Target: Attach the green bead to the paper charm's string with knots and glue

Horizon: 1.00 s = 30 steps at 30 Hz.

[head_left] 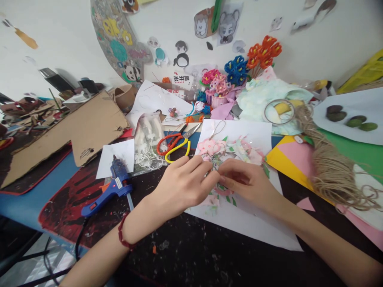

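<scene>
- From here I see my left hand (pixel 182 185) and right hand (pixel 248 183) meeting near the middle of the frame, over a paper flower cluster (pixel 216 167) of pink and pale scraps with small green leaves.
- The fingers (pixel 205 169) of the left hand look closed in a pinch on the cluster. The fingers (pixel 230 175) of the right hand curl in and touch it from the other side. I cannot tell exactly what lies between the tips.
- The cluster rests on a white paper sheet (pixel 239 131), with a thin twine loop (pixel 217 129) above it near the sheet's top edge.
- Just left of the sheet lie scissors (pixel 176 145) with orange and yellow handles, beside a clear plastic bag (pixel 146 139) of white loops.
- A blue glue gun (pixel 112 187) lies on the dark, spattered counter (pixel 191 255), left of my left hand.
- A large bundle of twine (pixel 329 171) sprawls across colored paper at the right of the frame.
- The scraps look light and loosely layered, so I judge a soft pinch best, with the fingertips close together and the wrists low and steady, to keep the small pieces from sliding apart.
</scene>
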Available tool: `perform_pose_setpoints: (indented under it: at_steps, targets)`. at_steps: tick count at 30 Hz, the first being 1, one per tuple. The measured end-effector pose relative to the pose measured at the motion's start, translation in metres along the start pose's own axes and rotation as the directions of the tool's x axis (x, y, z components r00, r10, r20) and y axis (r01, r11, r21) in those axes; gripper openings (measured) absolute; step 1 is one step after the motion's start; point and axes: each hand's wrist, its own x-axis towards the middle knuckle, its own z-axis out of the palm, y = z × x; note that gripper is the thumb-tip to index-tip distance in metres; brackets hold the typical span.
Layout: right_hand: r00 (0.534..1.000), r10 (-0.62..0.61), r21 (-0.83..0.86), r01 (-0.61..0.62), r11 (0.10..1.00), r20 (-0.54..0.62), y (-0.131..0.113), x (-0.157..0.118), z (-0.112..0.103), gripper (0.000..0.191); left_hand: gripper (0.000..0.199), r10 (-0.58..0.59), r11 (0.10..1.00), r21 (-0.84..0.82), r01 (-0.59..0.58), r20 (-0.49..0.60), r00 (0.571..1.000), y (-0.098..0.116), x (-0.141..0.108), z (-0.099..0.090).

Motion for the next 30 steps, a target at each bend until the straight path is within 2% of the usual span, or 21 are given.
perform_pose_setpoints:
  at_steps: [14, 30]
  targets:
    - [0.988, -0.156, -0.15, 0.155, 0.977, 0.001, 0.0004, -0.0032, -0.002, 0.01, 0.017, -0.008, 0.997, -0.076, 0.007, -0.004, 1.0, -0.0006, -0.0005, 0.0034]
    - [0.984, -0.178, -0.113, 0.178, 0.977, 0.014, -0.0033, -0.0052, -0.0029, 0.009, 0.004, -0.018, 0.978, -0.206, 0.017, -0.002, 1.0, -0.0016, -0.005, 0.0079]
